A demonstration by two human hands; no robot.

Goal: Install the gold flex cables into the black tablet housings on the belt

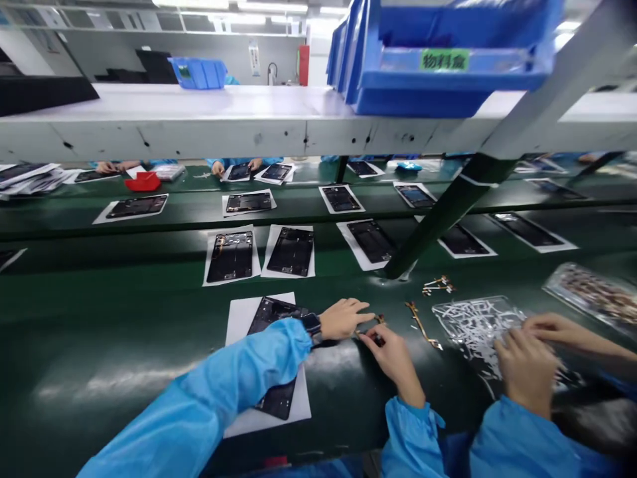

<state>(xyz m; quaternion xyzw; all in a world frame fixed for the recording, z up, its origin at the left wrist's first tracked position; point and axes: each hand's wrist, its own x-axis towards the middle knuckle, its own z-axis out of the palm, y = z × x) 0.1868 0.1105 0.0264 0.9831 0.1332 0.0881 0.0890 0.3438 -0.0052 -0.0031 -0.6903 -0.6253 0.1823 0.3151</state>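
My left hand (346,318) reaches across from the left with its fingers stretched out, palm down over the bench. Close by, my right hand (391,355) is closed, thumb and finger pinching a small part that looks like a flex cable, mostly hidden by the fingers. A gold-coloured flex cable end (381,319) shows between the two hands. Under my left forearm lies a black tablet housing (279,400) on a white sheet (243,318), partly covered by the sleeve. To the right of my hands is a long gold flex cable (422,324).
A co-worker's hands (527,365) work at the right over a clear tray of white strips (472,318). Several small cables (438,285) lie beyond. Housings on paper (231,255) line the green bench. A slanted post (438,219) and an overhead shelf (199,136) with blue bins (442,99) stand ahead.
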